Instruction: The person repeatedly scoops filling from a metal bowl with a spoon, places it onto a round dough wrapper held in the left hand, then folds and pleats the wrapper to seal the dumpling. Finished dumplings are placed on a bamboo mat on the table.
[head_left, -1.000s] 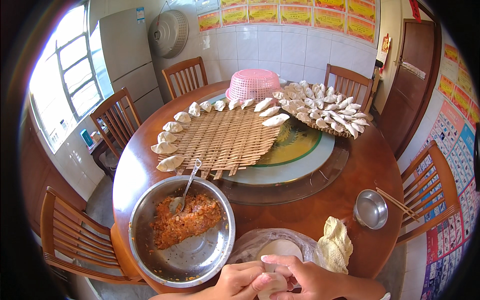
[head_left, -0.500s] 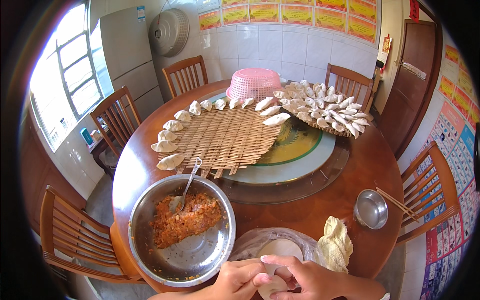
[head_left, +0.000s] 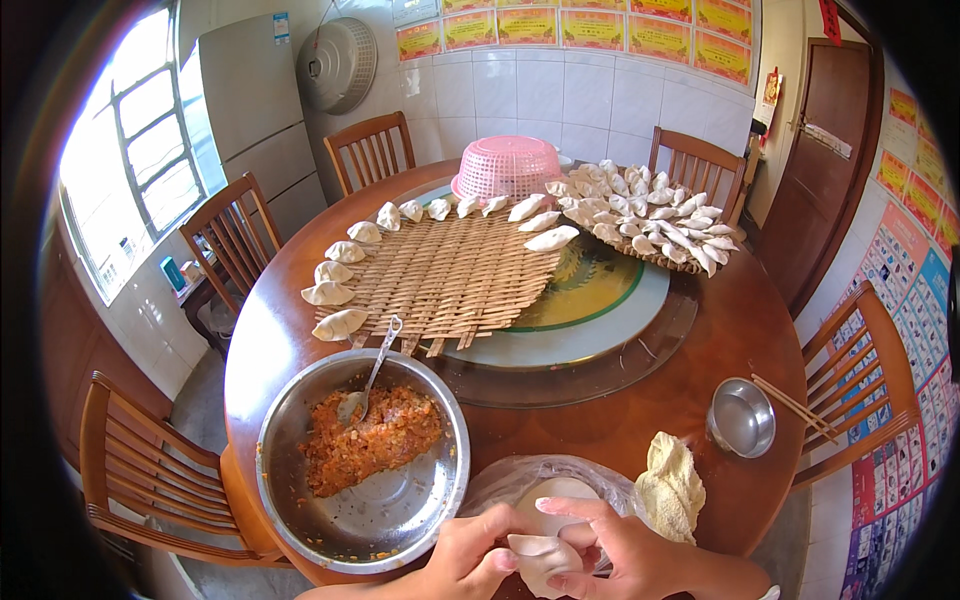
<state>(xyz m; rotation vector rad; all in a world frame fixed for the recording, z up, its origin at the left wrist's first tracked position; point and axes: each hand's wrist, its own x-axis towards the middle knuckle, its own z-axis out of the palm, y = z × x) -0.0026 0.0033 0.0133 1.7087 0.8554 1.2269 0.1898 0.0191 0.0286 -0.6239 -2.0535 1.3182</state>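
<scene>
At the table's near edge, a white dumpling (head_left: 538,564) is between my two hands, its upper edge folded over. My left hand (head_left: 470,552) grips its left side with thumb and fingers. My right hand (head_left: 625,550) closes on its right side, with the index finger raised over the top. Just behind my hands, round dough wrappers (head_left: 560,492) lie in a clear plastic bag (head_left: 500,480), partly covered by my fingers. To the left stands a steel bowl (head_left: 440,500) of orange-red filling (head_left: 375,445), with a metal spoon (head_left: 372,375) resting in it.
Dumplings (head_left: 345,252) line the rim of a woven tray (head_left: 430,280) on the glass turntable (head_left: 610,330). Another tray of dumplings (head_left: 650,215) and a pink basket (head_left: 508,165) stand behind. At right are a yellow cloth (head_left: 672,485), a small metal bowl (head_left: 742,420) and chopsticks (head_left: 795,408).
My hands have turned and spread apart slightly around the dumpling, so more of its folded edge shows. The right index finger has shifted a little to the right.
</scene>
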